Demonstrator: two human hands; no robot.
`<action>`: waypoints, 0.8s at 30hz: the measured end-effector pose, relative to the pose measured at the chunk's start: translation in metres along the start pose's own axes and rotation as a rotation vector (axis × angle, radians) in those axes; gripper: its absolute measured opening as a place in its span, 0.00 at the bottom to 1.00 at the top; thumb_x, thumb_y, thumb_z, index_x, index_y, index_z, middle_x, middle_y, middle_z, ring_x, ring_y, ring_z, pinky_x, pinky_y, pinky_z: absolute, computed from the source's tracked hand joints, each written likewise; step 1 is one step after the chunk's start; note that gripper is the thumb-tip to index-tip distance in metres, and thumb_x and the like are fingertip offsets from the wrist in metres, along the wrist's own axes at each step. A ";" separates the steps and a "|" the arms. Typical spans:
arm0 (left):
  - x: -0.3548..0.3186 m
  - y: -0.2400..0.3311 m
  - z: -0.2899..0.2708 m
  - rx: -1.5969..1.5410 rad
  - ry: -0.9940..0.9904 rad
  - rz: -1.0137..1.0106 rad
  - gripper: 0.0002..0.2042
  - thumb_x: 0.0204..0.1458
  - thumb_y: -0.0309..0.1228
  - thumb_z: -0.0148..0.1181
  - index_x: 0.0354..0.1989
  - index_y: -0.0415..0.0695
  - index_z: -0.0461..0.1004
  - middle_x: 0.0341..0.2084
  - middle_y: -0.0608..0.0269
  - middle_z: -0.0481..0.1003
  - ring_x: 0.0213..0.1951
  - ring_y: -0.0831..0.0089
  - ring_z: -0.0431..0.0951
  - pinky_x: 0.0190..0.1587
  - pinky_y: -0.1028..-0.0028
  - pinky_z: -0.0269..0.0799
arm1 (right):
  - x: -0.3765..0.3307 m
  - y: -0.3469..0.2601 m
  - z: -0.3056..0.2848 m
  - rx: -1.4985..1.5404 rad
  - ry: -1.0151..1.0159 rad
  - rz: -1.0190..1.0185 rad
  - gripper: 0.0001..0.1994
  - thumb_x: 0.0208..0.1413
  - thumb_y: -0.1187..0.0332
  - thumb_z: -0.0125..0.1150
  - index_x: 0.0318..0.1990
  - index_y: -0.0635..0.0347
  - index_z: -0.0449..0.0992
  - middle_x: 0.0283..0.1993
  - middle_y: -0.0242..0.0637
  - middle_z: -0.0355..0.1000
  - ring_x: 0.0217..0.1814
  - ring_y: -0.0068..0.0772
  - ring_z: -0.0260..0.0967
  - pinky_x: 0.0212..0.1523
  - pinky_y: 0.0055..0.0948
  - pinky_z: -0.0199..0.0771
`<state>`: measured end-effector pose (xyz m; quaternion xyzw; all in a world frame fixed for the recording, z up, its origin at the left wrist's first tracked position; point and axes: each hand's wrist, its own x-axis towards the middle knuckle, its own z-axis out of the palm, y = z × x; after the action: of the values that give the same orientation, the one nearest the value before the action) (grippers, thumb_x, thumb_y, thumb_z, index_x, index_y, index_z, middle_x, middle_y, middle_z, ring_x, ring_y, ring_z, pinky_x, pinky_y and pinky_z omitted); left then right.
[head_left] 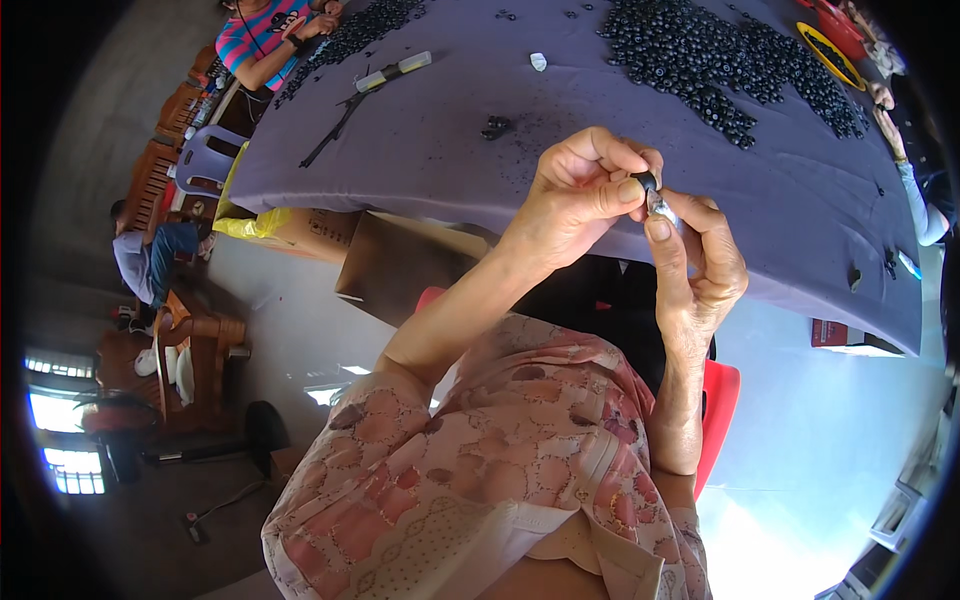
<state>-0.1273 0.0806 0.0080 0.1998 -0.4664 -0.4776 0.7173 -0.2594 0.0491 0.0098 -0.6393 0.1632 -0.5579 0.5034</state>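
Step in hand: looks like fiddly close-up work on 1 small dark piece (645,181), probably picking or trimming at it with the shiny tool (657,204). That's my read, the tip is too tiny to be sure.
Left hand: (598,188) thumb and fingertips pinched on the small dark piece, right of center and a bit above the middle of the frame.
Right hand: (704,262) closed around the shiny tool, thumb pressed on it from below. Can't tell if it's a blade or something blunter, most of it is hidden.
Dark piece vs hands: right where the 2 hands meet, in the left fingertips, just above the right thumb. Tool's upper end is at it, but can't tell if they're actually touching.
Next move: I'd say it calls for a firm left pinch and small, controlled right-thumb pressure. Slip risk seems real with fingertips that close.
Dark pile: (690,65) big spread of similar-looking pieces, upper right of the frame, on the purple-gray tablecloth (400,165).
Small clump: (495,127) a few dark bits upper center, left of the hands, dark specks (515,170) scattered nearby.
White scrap: (538,62) top center, well apart from both hands.
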 end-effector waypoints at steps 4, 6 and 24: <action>0.000 -0.001 -0.001 0.011 0.002 0.002 0.07 0.46 0.23 0.55 0.35 0.44 0.70 0.30 0.59 0.66 0.25 0.81 0.69 0.32 0.83 0.67 | 0.000 0.003 0.001 0.035 0.002 0.012 0.06 0.45 0.78 0.56 0.34 0.64 0.72 0.28 0.34 0.69 0.30 0.21 0.67 0.31 0.18 0.69; 0.001 -0.002 -0.003 0.015 -0.004 0.005 0.07 0.46 0.23 0.55 0.35 0.44 0.70 0.30 0.59 0.66 0.26 0.81 0.69 0.32 0.83 0.67 | 0.000 0.004 0.001 0.040 0.005 0.016 0.06 0.46 0.78 0.56 0.34 0.64 0.72 0.28 0.34 0.69 0.30 0.20 0.67 0.31 0.18 0.69; 0.000 -0.007 -0.002 0.002 0.034 0.026 0.08 0.46 0.20 0.54 0.35 0.43 0.71 0.32 0.57 0.69 0.27 0.77 0.70 0.33 0.79 0.68 | -0.001 0.006 0.002 0.168 0.032 0.156 0.06 0.51 0.75 0.52 0.36 0.66 0.71 0.32 0.34 0.70 0.35 0.20 0.65 0.41 0.19 0.64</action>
<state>-0.1291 0.0773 0.0023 0.2024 -0.4571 -0.4642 0.7312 -0.2561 0.0481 0.0046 -0.5712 0.1732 -0.5391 0.5943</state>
